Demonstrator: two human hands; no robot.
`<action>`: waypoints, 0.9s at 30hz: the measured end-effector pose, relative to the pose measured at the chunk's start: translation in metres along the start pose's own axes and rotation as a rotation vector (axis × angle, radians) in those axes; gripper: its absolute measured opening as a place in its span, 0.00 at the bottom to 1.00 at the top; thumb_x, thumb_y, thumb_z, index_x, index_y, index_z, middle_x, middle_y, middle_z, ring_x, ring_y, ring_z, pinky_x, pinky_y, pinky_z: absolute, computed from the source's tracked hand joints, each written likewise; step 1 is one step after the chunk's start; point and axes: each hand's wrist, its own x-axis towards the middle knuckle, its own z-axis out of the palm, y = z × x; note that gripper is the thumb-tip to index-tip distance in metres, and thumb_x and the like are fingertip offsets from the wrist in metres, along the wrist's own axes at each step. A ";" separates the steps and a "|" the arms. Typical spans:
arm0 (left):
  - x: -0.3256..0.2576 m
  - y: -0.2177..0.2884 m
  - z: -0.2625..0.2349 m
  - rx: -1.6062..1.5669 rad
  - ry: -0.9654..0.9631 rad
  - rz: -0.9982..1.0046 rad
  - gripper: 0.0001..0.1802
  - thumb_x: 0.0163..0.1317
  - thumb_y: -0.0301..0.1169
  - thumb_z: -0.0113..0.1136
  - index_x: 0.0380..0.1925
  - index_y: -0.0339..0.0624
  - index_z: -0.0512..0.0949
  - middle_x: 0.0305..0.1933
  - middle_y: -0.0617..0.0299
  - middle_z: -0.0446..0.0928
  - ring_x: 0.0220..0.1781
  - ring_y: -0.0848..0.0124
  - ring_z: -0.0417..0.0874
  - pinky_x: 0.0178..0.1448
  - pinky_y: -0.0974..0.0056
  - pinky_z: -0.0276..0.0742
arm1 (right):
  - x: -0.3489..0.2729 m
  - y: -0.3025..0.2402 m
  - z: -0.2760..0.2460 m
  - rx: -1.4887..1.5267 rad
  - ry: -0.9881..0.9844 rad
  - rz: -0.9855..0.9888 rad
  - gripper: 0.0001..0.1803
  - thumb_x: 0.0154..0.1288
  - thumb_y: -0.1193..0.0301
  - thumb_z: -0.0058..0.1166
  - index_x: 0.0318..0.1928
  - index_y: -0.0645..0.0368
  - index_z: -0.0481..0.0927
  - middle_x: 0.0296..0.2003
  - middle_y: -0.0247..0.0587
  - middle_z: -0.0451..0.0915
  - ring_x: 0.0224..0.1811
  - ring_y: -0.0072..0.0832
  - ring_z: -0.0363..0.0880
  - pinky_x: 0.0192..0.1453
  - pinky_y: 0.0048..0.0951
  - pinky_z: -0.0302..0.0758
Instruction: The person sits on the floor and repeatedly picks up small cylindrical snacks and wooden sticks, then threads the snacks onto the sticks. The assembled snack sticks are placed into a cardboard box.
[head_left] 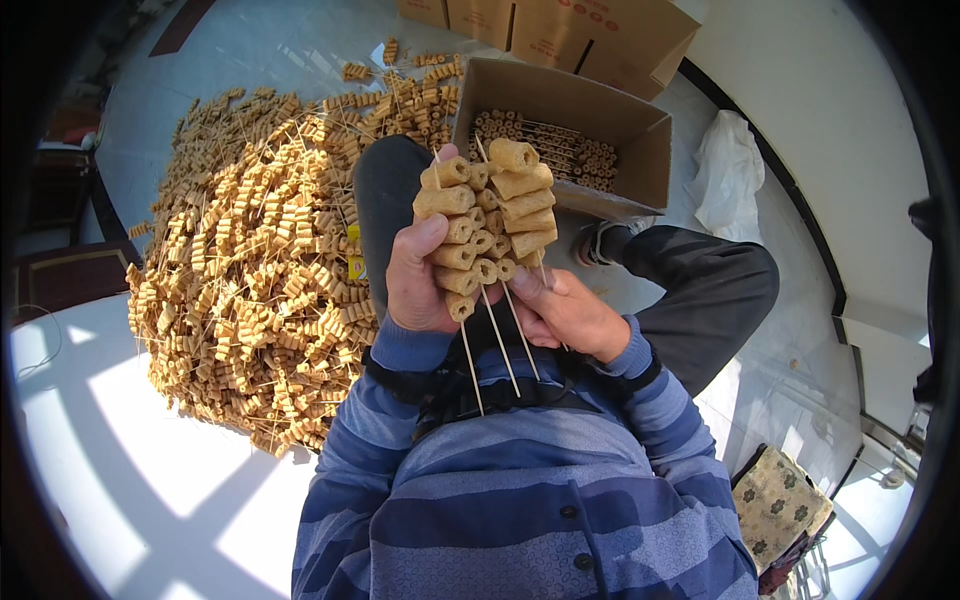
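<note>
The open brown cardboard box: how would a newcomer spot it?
Find the huge heap of golden-brown skewered rolls on the left. Right of its far end sits the open brown cardboard box. Unlike the brown cardboard cartons beyond, it shows packed skewered rolls inside.

On my feed the rolls [447, 202] look rough and matt, the sticks [500, 340] like smooth bare wood. Box [647, 165] is dull cardboard, bag [730, 175] looks like crinkly plastic to me. Floor [265, 45] is smooth and glossy, shirt [480, 510] is matt cloth.
</note>
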 end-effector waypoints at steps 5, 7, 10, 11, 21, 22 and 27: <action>0.003 0.003 -0.013 -0.056 -0.105 -0.168 0.40 0.63 0.45 0.54 0.72 0.36 0.60 0.67 0.43 0.71 0.65 0.48 0.77 0.66 0.48 0.77 | 0.004 0.004 0.000 -0.116 -0.016 -0.026 0.26 0.82 0.48 0.33 0.43 0.58 0.73 0.15 0.27 0.65 0.14 0.16 0.62 0.19 0.21 0.61; 0.001 0.004 -0.018 -0.133 -0.142 -0.182 0.41 0.63 0.46 0.55 0.70 0.32 0.61 0.66 0.42 0.72 0.65 0.47 0.77 0.66 0.47 0.77 | 0.004 0.003 -0.001 -0.175 -0.041 -0.016 0.25 0.83 0.49 0.33 0.44 0.59 0.72 0.17 0.29 0.68 0.16 0.17 0.64 0.21 0.21 0.63; 0.000 0.003 -0.022 -0.131 -0.061 -0.134 0.41 0.61 0.48 0.56 0.68 0.31 0.62 0.64 0.41 0.73 0.64 0.48 0.78 0.67 0.46 0.76 | -0.001 0.000 -0.002 -0.165 0.006 -0.050 0.25 0.83 0.49 0.33 0.47 0.60 0.71 0.21 0.32 0.73 0.20 0.19 0.70 0.25 0.21 0.68; -0.001 0.003 -0.023 -0.115 -0.014 -0.105 0.41 0.61 0.48 0.56 0.68 0.31 0.63 0.63 0.42 0.74 0.63 0.48 0.78 0.66 0.46 0.77 | -0.003 0.000 -0.002 -0.142 0.007 -0.112 0.25 0.83 0.50 0.33 0.49 0.60 0.71 0.23 0.34 0.74 0.22 0.19 0.72 0.26 0.20 0.71; 0.006 0.001 -0.023 -0.136 -0.015 -0.025 0.44 0.58 0.51 0.58 0.67 0.30 0.64 0.58 0.46 0.76 0.58 0.52 0.80 0.61 0.47 0.79 | -0.005 0.007 -0.019 -0.746 0.617 -0.174 0.12 0.80 0.60 0.43 0.45 0.55 0.71 0.21 0.47 0.77 0.24 0.45 0.80 0.29 0.41 0.75; 0.006 0.001 -0.021 -0.143 0.010 -0.031 0.45 0.58 0.53 0.58 0.68 0.30 0.64 0.58 0.45 0.76 0.58 0.52 0.80 0.60 0.46 0.80 | -0.004 0.009 -0.016 -0.883 0.648 -0.222 0.11 0.79 0.61 0.45 0.44 0.55 0.69 0.24 0.53 0.79 0.27 0.56 0.79 0.29 0.51 0.73; 0.004 0.005 -0.012 -0.133 -0.073 -0.032 0.43 0.57 0.45 0.59 0.70 0.32 0.62 0.65 0.44 0.72 0.65 0.49 0.77 0.70 0.44 0.73 | 0.001 0.012 -0.002 -1.105 0.747 -0.311 0.11 0.78 0.61 0.46 0.44 0.56 0.68 0.23 0.54 0.79 0.27 0.57 0.79 0.30 0.54 0.72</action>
